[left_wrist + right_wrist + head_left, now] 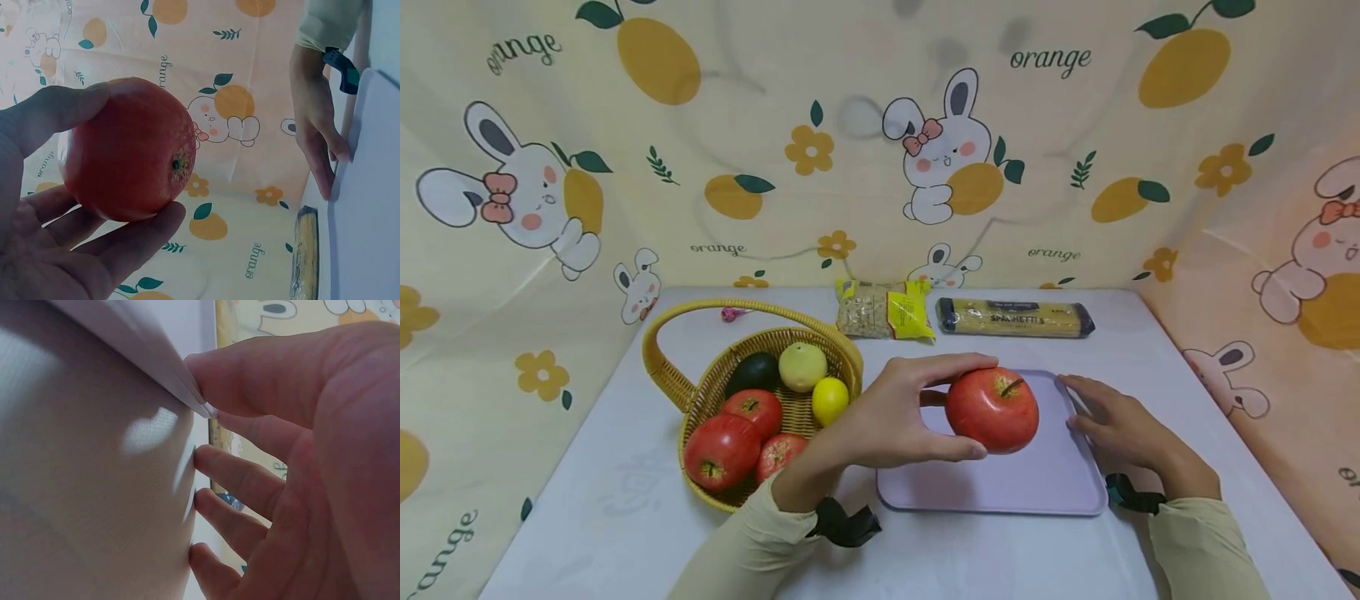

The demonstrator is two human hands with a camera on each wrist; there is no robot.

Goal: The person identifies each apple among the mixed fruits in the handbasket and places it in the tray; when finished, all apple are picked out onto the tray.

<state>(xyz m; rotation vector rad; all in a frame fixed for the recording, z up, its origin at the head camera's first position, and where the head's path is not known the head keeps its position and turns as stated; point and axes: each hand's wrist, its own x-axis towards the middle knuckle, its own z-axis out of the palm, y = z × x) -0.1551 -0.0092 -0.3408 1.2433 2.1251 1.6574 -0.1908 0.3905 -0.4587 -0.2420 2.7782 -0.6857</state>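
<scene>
A round red apple with a thin stem point(992, 410) is in the air, seemingly above a flat pale-lilac rectangular tray point(992, 490). The left hand point(883, 417) has its grip clamped on this apple; the right hand point(1123, 425) pinches the tray's edge. The step appears to be carrying; the next move probably calls for gentle lowering. Leftward, a yellow woven basket point(797, 413) holds more fruits point(722, 452).

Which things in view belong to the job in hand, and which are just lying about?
Part of the job:
red apple, held by the left hand
lilac tray, the right hand pinching its edge
wicker basket, probably, since it holds similar apples

Apparently just lying about:
spaghetti packet
yellow bag
small pink item
</scene>
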